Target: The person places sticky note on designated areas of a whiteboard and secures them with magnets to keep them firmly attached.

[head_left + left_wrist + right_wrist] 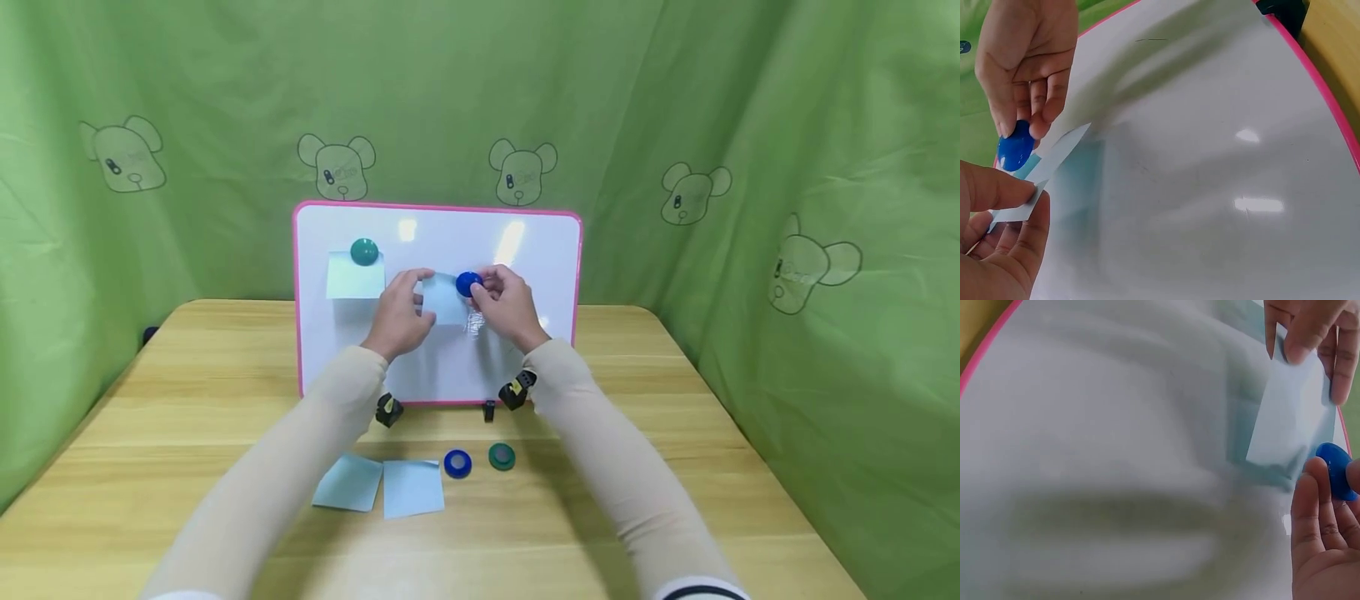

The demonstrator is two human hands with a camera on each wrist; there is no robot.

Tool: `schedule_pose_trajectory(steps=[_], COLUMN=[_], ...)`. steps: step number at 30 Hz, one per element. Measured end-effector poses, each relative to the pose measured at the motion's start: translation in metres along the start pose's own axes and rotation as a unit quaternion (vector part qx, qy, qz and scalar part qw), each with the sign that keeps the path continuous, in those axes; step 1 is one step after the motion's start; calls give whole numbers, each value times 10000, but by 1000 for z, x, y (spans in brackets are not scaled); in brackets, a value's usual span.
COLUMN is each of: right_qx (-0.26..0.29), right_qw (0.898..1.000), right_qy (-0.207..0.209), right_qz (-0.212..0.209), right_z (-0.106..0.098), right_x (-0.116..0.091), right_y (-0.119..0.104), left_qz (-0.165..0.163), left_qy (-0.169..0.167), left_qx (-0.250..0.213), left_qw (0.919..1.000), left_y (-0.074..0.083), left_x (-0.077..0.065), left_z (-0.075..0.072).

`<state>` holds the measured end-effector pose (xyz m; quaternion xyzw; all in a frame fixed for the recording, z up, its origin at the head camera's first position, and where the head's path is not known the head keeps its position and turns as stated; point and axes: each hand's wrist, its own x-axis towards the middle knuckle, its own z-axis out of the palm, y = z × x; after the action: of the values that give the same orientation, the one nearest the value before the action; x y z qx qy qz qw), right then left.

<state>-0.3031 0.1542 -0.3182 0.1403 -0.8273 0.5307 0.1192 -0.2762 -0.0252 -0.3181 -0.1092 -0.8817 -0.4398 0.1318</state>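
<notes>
Where surface (690, 433) bore upright whiteboard (450, 237), left hand (402, 317) and right hand (510, 308) both pinched: light-blue note (444, 302) in left grip by edge, apparently for steadiness before whiteboard; blue magnet (467, 282) in right grip near note's upper corner, presumably so underside faced whiteboard.

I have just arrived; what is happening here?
A person's left hand holds a pale blue note in front of a whiteboard; the right hand pinches a blue magnet beside the note. Another note is on the board under a green magnet; two more notes and two magnets lie on the table.
</notes>
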Motion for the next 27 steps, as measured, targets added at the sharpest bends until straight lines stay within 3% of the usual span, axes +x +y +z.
schedule_pose_trajectory(steps=[10,27], right_qx=[256,84], right_qw=[9995,9957], right_qy=[162,917], right_qz=[-54,-8], right_z=[10,13], right_x=[7,19], right_y=[-5,-12], left_qz=[11,97], left_qy=[184,335], left_qx=[-130,-338], left_qw=[9997,9988], left_y=[5,12], left_x=[7,20], left_z=[5,8])
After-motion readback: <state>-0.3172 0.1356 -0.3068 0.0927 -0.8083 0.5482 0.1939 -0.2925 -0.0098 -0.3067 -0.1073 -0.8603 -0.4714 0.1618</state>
